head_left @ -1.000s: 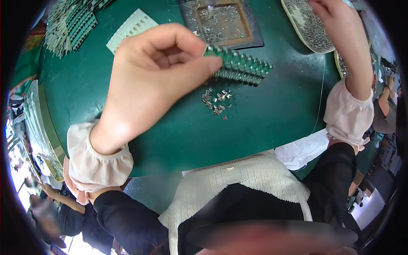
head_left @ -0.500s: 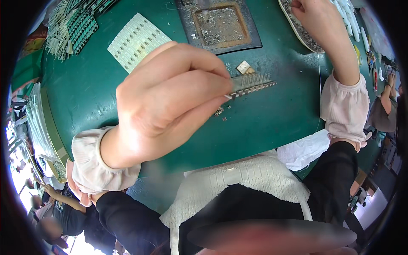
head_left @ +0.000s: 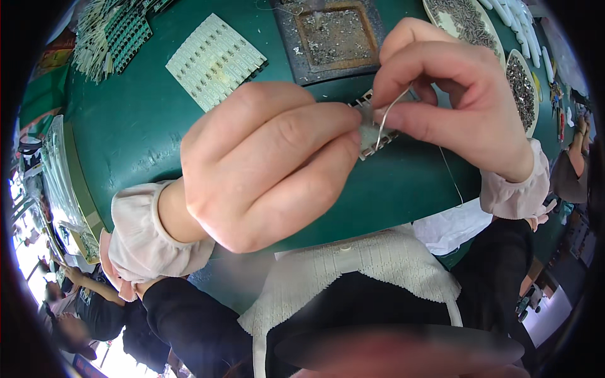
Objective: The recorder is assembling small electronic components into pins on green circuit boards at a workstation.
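My left hand is closed, thumb and fingertips pinching a small circuit board panel with a row of little metal parts along its edge. My right hand meets it from the right, also in a pinch. A thin silvery wire runs over the right thumb and across the board; a fine strand trails below that hand. The fingertips of both hands are almost touching over the board and hide much of it. What else the right fingertips may hold is hidden.
A pale board panel lies behind my left hand. Beyond the hands stands a dark square tray with metal scraps. Two oval trays of small metal parts, one far and one nearer, sit right. Wired green boards are stacked far left.
My right hand has come from the far oval tray to the board in my left hand. The board has turned, and the silvery wire now shows over it.
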Action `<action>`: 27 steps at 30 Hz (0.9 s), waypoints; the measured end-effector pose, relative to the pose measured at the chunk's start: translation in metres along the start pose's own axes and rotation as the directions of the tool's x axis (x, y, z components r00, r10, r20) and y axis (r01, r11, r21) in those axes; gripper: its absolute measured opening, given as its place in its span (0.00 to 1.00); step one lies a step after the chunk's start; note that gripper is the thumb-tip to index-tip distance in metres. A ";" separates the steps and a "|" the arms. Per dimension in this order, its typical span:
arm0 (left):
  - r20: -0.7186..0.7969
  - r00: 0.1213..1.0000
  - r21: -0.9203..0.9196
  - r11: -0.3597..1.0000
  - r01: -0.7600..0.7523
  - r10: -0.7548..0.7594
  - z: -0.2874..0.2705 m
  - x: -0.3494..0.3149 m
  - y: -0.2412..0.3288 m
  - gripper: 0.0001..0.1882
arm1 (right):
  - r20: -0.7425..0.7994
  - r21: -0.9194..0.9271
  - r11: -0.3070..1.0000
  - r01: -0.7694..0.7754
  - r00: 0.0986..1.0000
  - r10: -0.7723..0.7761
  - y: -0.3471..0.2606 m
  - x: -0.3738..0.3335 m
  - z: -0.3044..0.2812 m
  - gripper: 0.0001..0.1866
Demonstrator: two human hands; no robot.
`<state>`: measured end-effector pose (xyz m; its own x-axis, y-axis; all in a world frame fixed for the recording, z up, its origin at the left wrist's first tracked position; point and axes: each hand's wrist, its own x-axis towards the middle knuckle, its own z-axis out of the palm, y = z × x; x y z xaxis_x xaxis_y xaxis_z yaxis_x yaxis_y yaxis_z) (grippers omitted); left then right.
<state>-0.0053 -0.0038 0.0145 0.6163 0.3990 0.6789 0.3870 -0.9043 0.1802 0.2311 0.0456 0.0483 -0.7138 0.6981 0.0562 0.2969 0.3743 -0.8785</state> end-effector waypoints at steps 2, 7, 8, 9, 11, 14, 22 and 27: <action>0.000 1.000 0.010 1.000 -0.008 0.008 0.001 0.002 0.000 0.20 | 0.012 -0.017 1.000 0.003 1.000 -0.003 -0.001 -0.001 -0.001 0.07; -0.006 1.000 0.030 0.999 -0.017 0.017 0.001 0.000 0.000 0.20 | 0.039 -0.011 1.000 0.029 0.999 -0.028 0.004 0.001 0.000 0.07; -0.005 1.000 0.027 0.999 -0.017 0.017 0.002 0.000 0.000 0.20 | 0.043 0.005 1.000 0.013 0.999 -0.013 0.005 0.001 0.000 0.07; -0.018 1.000 0.020 1.000 -0.011 0.011 0.003 0.001 0.000 0.20 | 0.047 0.021 1.000 -0.001 0.999 0.000 0.005 0.001 0.000 0.07; -0.032 0.999 0.011 1.000 -0.005 0.006 0.003 0.001 0.001 0.20 | 0.035 0.032 0.999 -0.006 0.999 0.005 0.005 0.000 0.002 0.07; -0.039 0.999 0.010 1.000 -0.006 0.006 0.004 0.001 0.001 0.20 | 0.042 0.027 1.000 0.002 0.999 -0.003 0.005 0.002 0.001 0.07; -0.075 0.997 -0.084 0.996 0.009 -0.015 0.006 0.001 0.002 0.19 | 0.082 0.021 0.999 0.026 0.996 -0.028 0.006 0.003 -0.003 0.07; -0.090 0.996 -0.119 0.993 0.016 -0.027 0.009 0.002 -0.003 0.19 | 0.045 0.089 0.995 0.038 0.998 -0.042 0.014 0.005 -0.004 0.07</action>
<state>0.0008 0.0013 0.0083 0.5415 0.4080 0.7351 0.3122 -0.9094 0.2748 0.2342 0.0567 0.0383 -0.7534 0.6537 0.0718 0.2123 0.3451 -0.9143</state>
